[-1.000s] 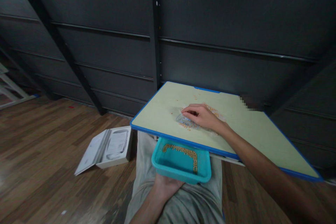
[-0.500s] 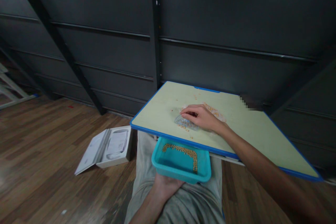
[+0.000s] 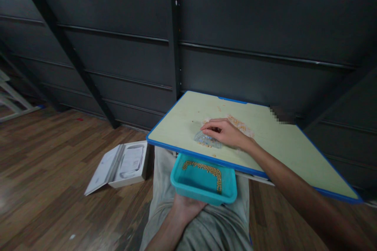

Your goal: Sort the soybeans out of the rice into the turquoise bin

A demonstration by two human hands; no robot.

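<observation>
My right hand [image 3: 225, 131] is closed at the fingertips on a clear protractor [image 3: 203, 138], a flat half-round piece with markings, low over the table top. Small round tan pieces, like dried beans [image 3: 206, 145], lie along the protractor's near edge. More of these beans [image 3: 237, 122] are spread behind my hand, partly covered by it. Below the table's front edge, my left hand [image 3: 188, 205] supports a turquoise plastic tray [image 3: 203, 196] from beneath; its fingers are hidden under the tray. Tan beans [image 3: 206, 168] line the tray's far and right sides.
The pale yellow table top [image 3: 282, 153] has a blue rim, and its front edge overhangs the tray. An open white box [image 3: 129, 164] sits on the wooden floor to the left. A dark panelled wall [image 3: 132, 51] stands behind the table.
My right hand and the protractor have shifted slightly left. Some beans by the protractor have moved a little with it. My left hand and the tray stay in place.
</observation>
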